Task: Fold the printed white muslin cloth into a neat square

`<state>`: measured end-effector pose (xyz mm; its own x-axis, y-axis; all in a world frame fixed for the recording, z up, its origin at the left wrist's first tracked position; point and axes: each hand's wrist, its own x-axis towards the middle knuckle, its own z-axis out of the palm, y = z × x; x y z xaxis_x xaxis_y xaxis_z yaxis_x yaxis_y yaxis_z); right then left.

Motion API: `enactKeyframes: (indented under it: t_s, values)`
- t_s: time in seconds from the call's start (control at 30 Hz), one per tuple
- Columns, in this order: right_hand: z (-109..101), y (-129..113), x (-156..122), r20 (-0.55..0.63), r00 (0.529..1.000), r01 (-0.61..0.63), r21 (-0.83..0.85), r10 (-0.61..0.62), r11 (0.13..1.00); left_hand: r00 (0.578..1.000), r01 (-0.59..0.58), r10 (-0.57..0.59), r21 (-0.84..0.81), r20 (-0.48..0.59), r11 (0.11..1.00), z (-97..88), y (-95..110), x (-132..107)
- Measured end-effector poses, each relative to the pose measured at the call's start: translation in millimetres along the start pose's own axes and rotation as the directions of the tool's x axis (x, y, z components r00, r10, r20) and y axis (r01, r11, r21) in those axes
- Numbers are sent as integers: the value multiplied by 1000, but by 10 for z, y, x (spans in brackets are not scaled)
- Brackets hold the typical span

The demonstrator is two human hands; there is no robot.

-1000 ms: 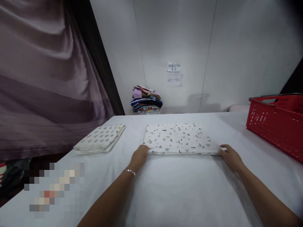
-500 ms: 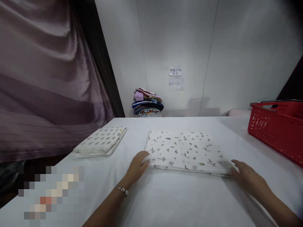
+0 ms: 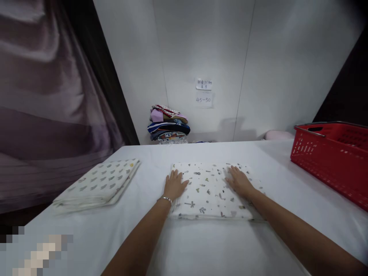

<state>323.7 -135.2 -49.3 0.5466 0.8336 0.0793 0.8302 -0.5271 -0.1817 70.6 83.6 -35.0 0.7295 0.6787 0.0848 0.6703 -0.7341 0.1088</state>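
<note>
Part of the cloth (image 3: 208,193) is hidden under the right hand (image 3: 239,182) and forearm, and its far right corner is hard to make out against the white desk (image 3: 207,245). The near left of the desk is masked by a blurred patch (image 3: 40,253), under which nothing can be identified. The curtain (image 3: 43,115) is cut off at the left, and only the top of a pink thing (image 3: 278,135) is shown behind the desk's far edge. The cloth is laid folded at the middle of the desk. The left hand (image 3: 174,185) is placed at its left edge, fingers spread and thumb over the print; the right hand is laid on its far right part, fingers likewise spread, and nothing is gripped by either. Half a second ago, the right hand was held at the near right corner; it has since been moved up onto the cloth, and the left hand has been shifted farther along the left edge. The second cloth (image 3: 106,178) is left folded at the left. At the right, the red basket (image 3: 330,153) is cut off by the frame; its contents cannot be made out.
</note>
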Motion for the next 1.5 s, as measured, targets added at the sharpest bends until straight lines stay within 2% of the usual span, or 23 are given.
enactKeyframes:
  t_s: [0.13, 0.27, 0.37, 0.43, 0.5, 0.53, 0.63, 0.73, 0.87, 0.97, 1.07, 1.13, 1.2, 1.3, 1.37, 1.5]
  values:
    - [112, 389, 147, 1, 978, -206, -69, 206, 976, 999, 18, -18, 0, 41, 1000, 84, -30, -5]
    - [162, 550, 158, -10, 976, -216, -98, 216, 971, 992, 36, -33, -27, 121, 999, 20, -45, 4]
    - [154, 491, 180, -16, 978, -209, -143, 209, 967, 990, 35, -34, -8, 136, 999, -69, -12, 95]
    - [124, 378, 231, -54, 986, -165, -171, 157, 971, 999, 2, -3, 26, 45, 1000, -102, 27, 213]
    - [90, 227, 317, -78, 995, -71, -177, 58, 982, 996, -64, 69, 63, -64, 996, -88, 58, 365]
    - [78, 151, 369, -70, 998, -12, -166, 0, 986, 992, -90, 96, 75, -87, 993, -60, 64, 443]
    - [90, 0, 538, 38, 994, 111, -110, -107, 988, 998, -65, 66, 57, -18, 996, 72, 36, 638]
    - [171, 22, 676, 120, 991, 74, -90, -63, 993, 999, -5, 4, 19, 43, 1000, 193, -20, 721]
    - [269, 153, 751, 102, 994, 55, -92, -45, 994, 999, -8, 7, 35, 41, 999, 244, -41, 720]
    - [251, 155, 741, 111, 993, 57, -94, -46, 994, 1000, -2, 1, 41, 25, 999, 238, -25, 709]
    - [169, -23, 725, 115, 993, 18, -97, -7, 995, 1000, 2, -2, 23, 19, 1000, 228, -9, 704]
    - [124, -253, 735, 79, 995, 61, -77, -55, 995, 1000, 2, -2, 14, 26, 1000, 223, 0, 700]
    - [117, -531, 771, 41, 979, 201, -34, -200, 979, 1000, 1, -1, 16, 16, 1000, 227, 6, 693]
    - [190, -886, 865, 62, 905, 418, 45, -420, 907, 999, -13, 15, 43, -44, 999, 246, 8, 680]
    - [269, -1004, 939, 110, 875, 464, 83, -471, 882, 997, -21, 25, 60, -68, 998, 259, 6, 671]
    - [386, -1007, 1044, 148, 870, 457, 111, -470, 882, 998, -17, 21, 70, -60, 997, 259, 9, 662]
